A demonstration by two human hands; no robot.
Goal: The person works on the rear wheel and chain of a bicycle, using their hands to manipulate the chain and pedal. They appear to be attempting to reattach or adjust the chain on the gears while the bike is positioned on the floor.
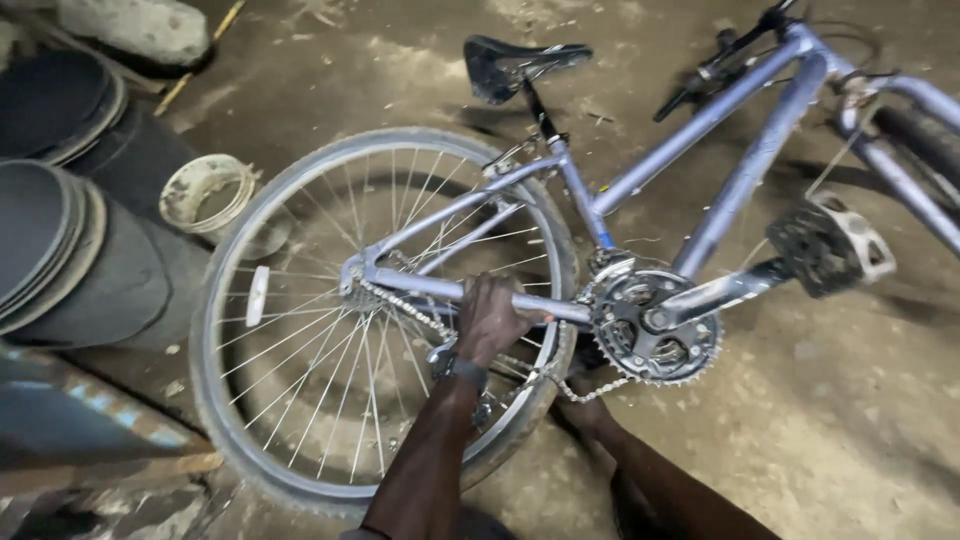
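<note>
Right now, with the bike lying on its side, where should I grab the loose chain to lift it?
Probably take the chain at the slack loop drooping below the chainring, coming from the lower side where the right hand reaches. That stretch hangs free of the teeth; the left hand is wrapped around the chainstay.

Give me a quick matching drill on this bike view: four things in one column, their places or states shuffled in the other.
1. saddle
2. left hand
3. chainrings
4. chain

A. sagging slack below the frame
B. closed around the lilac frame tube
C. top of the view, above the rear wheel
D. right of the rear wheel, at the crank

Pairs: 1-C, 2-B, 3-D, 4-A
</note>
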